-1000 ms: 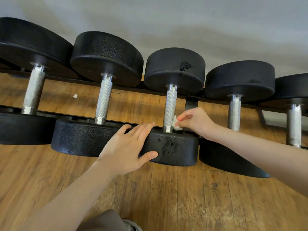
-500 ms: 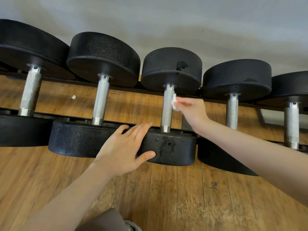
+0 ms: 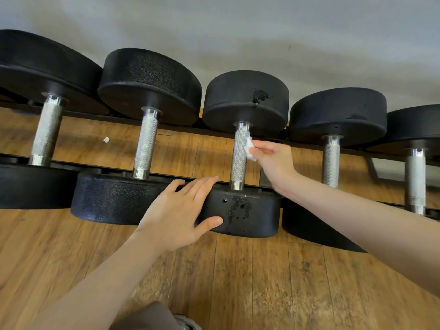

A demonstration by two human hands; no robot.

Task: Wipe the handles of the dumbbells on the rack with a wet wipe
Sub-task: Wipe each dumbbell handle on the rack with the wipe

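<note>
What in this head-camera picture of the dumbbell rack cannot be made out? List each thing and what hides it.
- Far side of the handle being wiped: turned away from the head view.
- Most of the wet wipe: bunched under the right hand's fingers.
- Leftmost dumbbell and rightmost dumbbell: cut off by the frame edges.
- Small white scrap on the floor: too small to identify.
- Weight markings: none legible.

Five black round-headed dumbbells with knurled steel handles lie side by side across the black metal rack [image 3: 269, 182], from nine o'clock to three. My left grip [image 3: 177, 216] rests flat at six o'clock on the near head of the middle dumbbell [image 3: 245, 213], touching its left neighbour [image 3: 114, 198]. My right grip [image 3: 273, 160], at two o'clock from it, pinches a crumpled white wet wipe [image 3: 248, 147] against the right side of the middle handle [image 3: 239, 158], near the far head. A small white scrap [image 3: 106, 139] lies on the wooden plank floor [image 3: 238, 282] under the rack, at ten o'clock.
</note>
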